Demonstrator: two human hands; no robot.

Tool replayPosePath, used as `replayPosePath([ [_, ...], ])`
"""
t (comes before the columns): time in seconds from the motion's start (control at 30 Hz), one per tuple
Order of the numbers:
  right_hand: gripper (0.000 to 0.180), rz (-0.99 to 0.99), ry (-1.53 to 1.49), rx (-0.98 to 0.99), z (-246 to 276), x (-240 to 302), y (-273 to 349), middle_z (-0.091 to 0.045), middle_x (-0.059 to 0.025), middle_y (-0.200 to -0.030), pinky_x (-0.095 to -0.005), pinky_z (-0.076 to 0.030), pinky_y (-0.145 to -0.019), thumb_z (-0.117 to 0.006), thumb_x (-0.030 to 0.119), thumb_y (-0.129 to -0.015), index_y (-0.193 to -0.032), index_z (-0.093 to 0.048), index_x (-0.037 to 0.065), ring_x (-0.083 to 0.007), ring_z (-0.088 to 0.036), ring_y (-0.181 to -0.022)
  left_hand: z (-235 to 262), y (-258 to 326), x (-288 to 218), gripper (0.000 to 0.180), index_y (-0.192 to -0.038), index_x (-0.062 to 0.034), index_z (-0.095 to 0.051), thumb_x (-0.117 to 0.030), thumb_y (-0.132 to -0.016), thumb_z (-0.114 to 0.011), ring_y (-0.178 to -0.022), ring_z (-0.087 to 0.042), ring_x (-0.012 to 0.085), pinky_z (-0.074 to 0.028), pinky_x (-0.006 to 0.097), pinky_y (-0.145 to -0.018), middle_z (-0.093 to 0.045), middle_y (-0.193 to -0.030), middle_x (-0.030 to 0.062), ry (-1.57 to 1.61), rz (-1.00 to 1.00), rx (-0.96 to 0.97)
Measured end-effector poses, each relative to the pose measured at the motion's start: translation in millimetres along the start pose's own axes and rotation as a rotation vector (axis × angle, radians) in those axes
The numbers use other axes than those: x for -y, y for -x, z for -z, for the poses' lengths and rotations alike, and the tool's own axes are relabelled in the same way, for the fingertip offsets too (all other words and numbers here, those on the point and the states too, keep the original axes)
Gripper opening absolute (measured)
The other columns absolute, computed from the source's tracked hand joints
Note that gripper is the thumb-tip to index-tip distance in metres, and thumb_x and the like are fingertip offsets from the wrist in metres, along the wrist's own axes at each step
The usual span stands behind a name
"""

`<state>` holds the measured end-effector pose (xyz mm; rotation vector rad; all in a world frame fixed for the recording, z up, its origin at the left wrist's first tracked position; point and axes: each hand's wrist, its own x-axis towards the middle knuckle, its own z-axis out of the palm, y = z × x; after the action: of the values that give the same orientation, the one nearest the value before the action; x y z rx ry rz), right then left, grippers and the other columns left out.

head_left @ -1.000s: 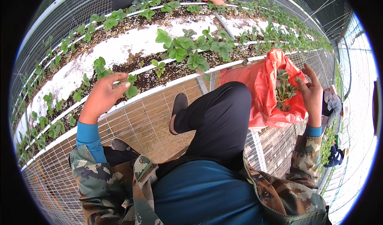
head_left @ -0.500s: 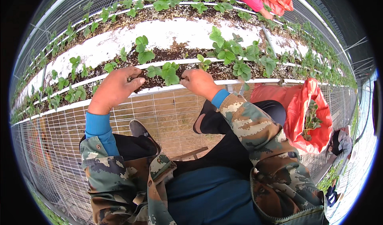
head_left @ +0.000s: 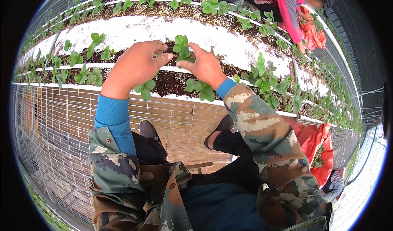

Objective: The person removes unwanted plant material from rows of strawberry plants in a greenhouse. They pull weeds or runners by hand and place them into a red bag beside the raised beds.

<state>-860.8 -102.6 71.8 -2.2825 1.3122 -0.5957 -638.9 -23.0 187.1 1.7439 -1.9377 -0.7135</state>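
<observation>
My left hand and my right hand reach over a raised planting bed of dark soil. Between their fingertips stands a small green seedling. The fingers of both hands press in at its base from either side. Other seedlings grow in the nearer row just below my hands. My sleeves are blue under a camouflage jacket.
White sheeting runs along the bed between plant rows. A wire mesh wall fronts the bed. A red bag holding seedlings lies at my right. Another person in pink works at the far side, upper right.
My right hand has left the red bag and come over to the bed. Both hands have moved further out and now close in around one seedling.
</observation>
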Motion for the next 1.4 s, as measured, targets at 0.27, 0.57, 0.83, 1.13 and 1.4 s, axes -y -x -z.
replayPosePath([
  [0.27, 0.026, -0.580, -0.806, 0.002, -1, -56, -54, -0.066, -0.0013, -0.094, -0.0292, -0.055, -0.065, -0.066, 0.030, -0.102, -0.111, -0.070, 0.006, -0.0117, -0.058, -0.076, 17, 8, 12, 0.047, -0.121, 0.0034, -0.071, -0.037, -0.098, -0.069, -0.109, -0.071, 0.0378, -0.055, 0.046, -0.093, -0.073, -0.117, 0.0234, -0.014, -0.041, -0.064],
  [0.57, 0.061, -0.172, -0.365, 0.243, 16, -31, 9, -0.065, -0.0184, -0.132, -0.0405, -0.052, -0.100, -0.072, 0.045, -0.098, -0.137, -0.059, 0.000, -0.0291, -0.064, -0.120, 12, 5, 16, 0.046, -0.122, 0.0041, -0.070, -0.035, -0.097, -0.070, -0.099, -0.073, 0.0332, -0.056, 0.042, -0.088, -0.075, -0.109, 0.0224, 0.016, -0.126, -0.053],
  [0.83, 0.029, 0.141, 0.305, 0.082, 23, -51, 115, -0.064, -0.0131, -0.131, -0.0485, -0.048, -0.099, -0.078, 0.021, -0.082, -0.108, -0.074, 0.009, -0.0367, -0.061, -0.118, 3, 5, 8, 0.047, -0.124, 0.0033, -0.070, -0.036, -0.098, -0.069, -0.102, -0.073, 0.0338, -0.056, 0.043, -0.089, -0.075, -0.111, 0.0221, 0.025, -0.170, -0.051],
  [1.13, 0.024, -0.185, 0.053, 0.268, 24, -65, 130, -0.074, -0.0125, -0.101, -0.0466, -0.056, -0.076, -0.073, 0.024, -0.088, -0.106, -0.075, 0.007, -0.0358, -0.071, -0.090, -4, 18, -5, 0.045, -0.122, 0.0041, -0.070, -0.034, -0.098, -0.070, -0.114, -0.069, 0.0366, -0.053, 0.045, -0.098, -0.072, -0.122, 0.0226, -0.046, -0.134, 0.030],
  [1.4, 0.037, -0.292, -0.319, 0.209, 19, -59, 123, -0.075, -0.0139, -0.092, -0.0344, -0.057, -0.074, -0.078, 0.028, -0.092, -0.117, -0.070, 0.001, -0.0221, -0.071, -0.081, -43, 16, -13, 0.054, -0.133, 0.0009, -0.065, -0.039, -0.097, -0.072, -0.123, -0.064, 0.0366, -0.051, 0.045, -0.103, -0.066, -0.133, 0.0221, -0.031, -0.160, 0.118],
])
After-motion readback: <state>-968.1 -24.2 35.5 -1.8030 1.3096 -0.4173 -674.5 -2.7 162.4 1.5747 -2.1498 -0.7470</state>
